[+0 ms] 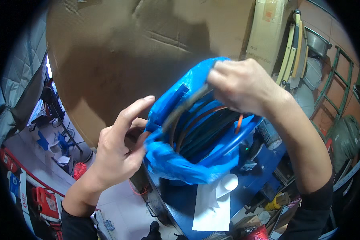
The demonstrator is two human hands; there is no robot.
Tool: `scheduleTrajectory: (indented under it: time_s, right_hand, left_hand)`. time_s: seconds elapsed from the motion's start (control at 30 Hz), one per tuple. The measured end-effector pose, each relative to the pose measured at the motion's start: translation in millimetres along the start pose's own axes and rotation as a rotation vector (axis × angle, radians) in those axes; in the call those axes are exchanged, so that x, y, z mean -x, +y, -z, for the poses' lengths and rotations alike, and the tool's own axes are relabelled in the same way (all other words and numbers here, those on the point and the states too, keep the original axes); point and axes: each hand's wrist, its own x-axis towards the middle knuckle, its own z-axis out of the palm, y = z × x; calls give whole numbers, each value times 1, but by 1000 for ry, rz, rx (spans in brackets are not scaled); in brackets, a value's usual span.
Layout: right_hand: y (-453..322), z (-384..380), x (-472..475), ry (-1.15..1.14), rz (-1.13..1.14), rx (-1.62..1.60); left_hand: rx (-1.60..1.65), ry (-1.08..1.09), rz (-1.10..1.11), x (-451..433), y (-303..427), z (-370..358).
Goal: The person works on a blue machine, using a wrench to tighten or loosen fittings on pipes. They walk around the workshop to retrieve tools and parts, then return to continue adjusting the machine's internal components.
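A blue plastic bag stands with its mouth open towards me, coils of dark hose or cable inside it. A thicker blue hose curves along the right of its mouth, and a short orange length shows beside it. My right hand is closed, blurred, at the upper right of the bag, on a grey-brown hose that arcs out of the coils. My left hand is at the bag's left edge, fingers curled; its thumb and fingertips touch the rim, but their hold is partly hidden.
Under the bag is a blue tabletop with a roll of white paper. A blue power tool lies to the right. A large cardboard sheet stands behind. At the lower left is a red canister; a green ladder leans at the right.
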Motion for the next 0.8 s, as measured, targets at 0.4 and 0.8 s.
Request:
scheduleTrajectory:
  time_s: [0.4, 0.8]
  right_hand:
    - [40, -21, 9, 133, -587, -980]
    - [123, -4, -17, 961, -836, -1239]
  left_hand:
    - [18, 97, 75, -34, -26, -3]
    - [70, 100, 151, -51, -59, 4]
